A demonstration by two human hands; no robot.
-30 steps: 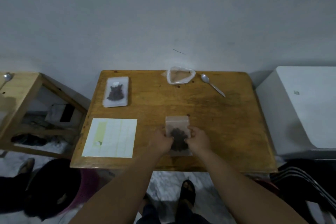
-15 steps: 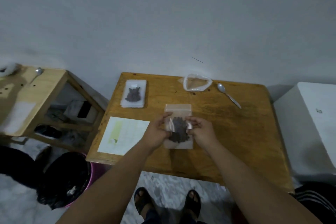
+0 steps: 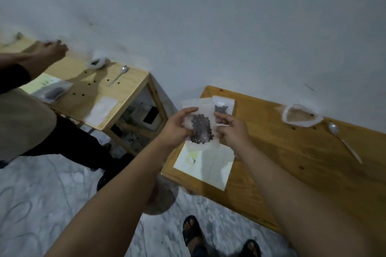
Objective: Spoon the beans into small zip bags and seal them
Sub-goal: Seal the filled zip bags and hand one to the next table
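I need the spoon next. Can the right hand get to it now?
Probably yes: the table between the right hand and the spoon is free, but the hand must first release the bag.

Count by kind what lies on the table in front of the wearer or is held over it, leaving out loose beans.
Zip bags with beans: 2 (held bag, flat bag)
Open plastic bag: 1
Spoon: 1
Paper sheet: 1
Total: 5
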